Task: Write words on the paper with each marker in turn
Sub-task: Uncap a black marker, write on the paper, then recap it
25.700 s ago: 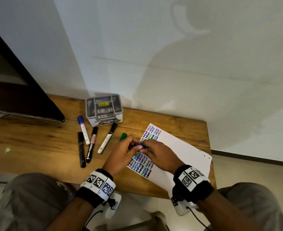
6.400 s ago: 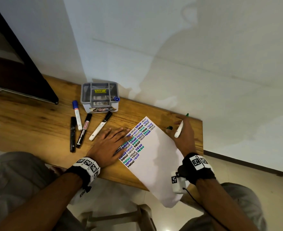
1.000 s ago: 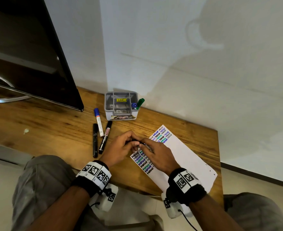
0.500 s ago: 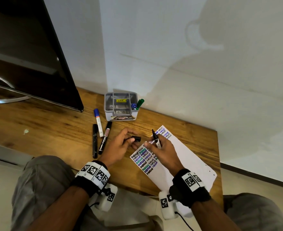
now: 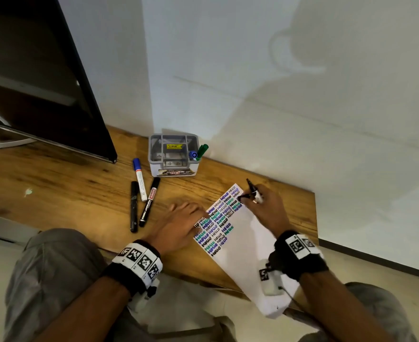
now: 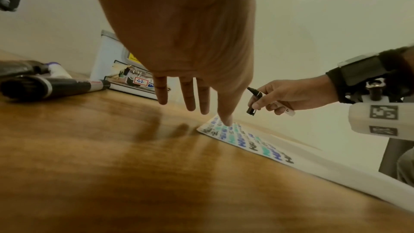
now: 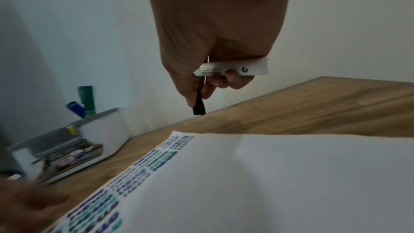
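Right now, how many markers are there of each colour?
Black: 3, plain black marker and red-labelled black marker on the table, uncapped black marker in the right hand.
Blue: 2, blue-capped marker on the table, second blue marker in the box.
Green: 1, green marker in the box.
Total: 6 markers.

Bare wood is lying open on the table (image 5: 62, 183) to the left of three markers (image 5: 143, 193) lying side by side. The grey organiser box (image 5: 173, 155) is blocking the back edge by the wall. The paper (image 5: 248, 245) is covering the right part, overhanging the near edge.
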`<state>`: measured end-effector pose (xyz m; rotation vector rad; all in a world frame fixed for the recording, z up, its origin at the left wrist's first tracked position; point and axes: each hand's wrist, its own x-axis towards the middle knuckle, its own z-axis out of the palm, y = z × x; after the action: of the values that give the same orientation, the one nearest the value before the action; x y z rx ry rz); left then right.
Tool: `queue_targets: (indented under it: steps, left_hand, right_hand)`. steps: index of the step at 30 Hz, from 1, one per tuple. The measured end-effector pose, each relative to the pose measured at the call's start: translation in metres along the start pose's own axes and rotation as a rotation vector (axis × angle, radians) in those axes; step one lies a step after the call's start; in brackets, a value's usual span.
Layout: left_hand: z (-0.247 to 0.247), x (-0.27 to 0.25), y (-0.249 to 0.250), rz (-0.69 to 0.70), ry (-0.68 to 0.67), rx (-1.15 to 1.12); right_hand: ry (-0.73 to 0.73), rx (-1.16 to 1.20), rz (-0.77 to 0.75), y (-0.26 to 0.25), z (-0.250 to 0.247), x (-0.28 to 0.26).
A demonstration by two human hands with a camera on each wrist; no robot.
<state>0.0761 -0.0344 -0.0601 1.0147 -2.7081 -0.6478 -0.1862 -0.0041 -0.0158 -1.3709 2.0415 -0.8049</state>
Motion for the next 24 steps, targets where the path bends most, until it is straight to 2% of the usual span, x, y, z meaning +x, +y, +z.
queue_targets:
  steps: [2,5,8,15,18,20,22,24]
  left_hand:
    - [0.006,0.001,-0.003,0.015,-0.031,0.051]
    - [0.008,0.0,-0.007,0.025,-0.049,0.1]
    - [0.01,-0.003,-0.009,0.028,-0.061,0.138]
    - [0.008,-0.003,-0.01,0.03,-0.079,0.135]
    - [0.007,-0.004,-0.01,0.026,-0.068,0.126]
    - [0.007,-0.003,-0.009,0.029,-0.06,0.123]
    - [0.008,-0.002,-0.007,0.032,-0.065,0.109]
    - [0.009,-0.001,-0.006,0.047,-0.081,0.098]
  right_hand:
    - [0.06,-0.147,0.037,0.021,-0.019,0.016]
    - [0.09,-0.189,0.134,0.045,-0.034,0.03]
    - [0.083,-0.22,0.155,0.06,-0.038,0.037]
    - [0.036,-0.259,0.139,0.06,-0.036,0.035]
    - [0.102,-0.247,0.093,0.045,-0.045,0.031]
    - [0.167,-0.158,0.093,0.031,-0.054,0.024]
    - [0.204,0.055,0.098,0.018,-0.056,0.015]
    - [0.13,0.219,0.029,0.008,-0.053,0.0]
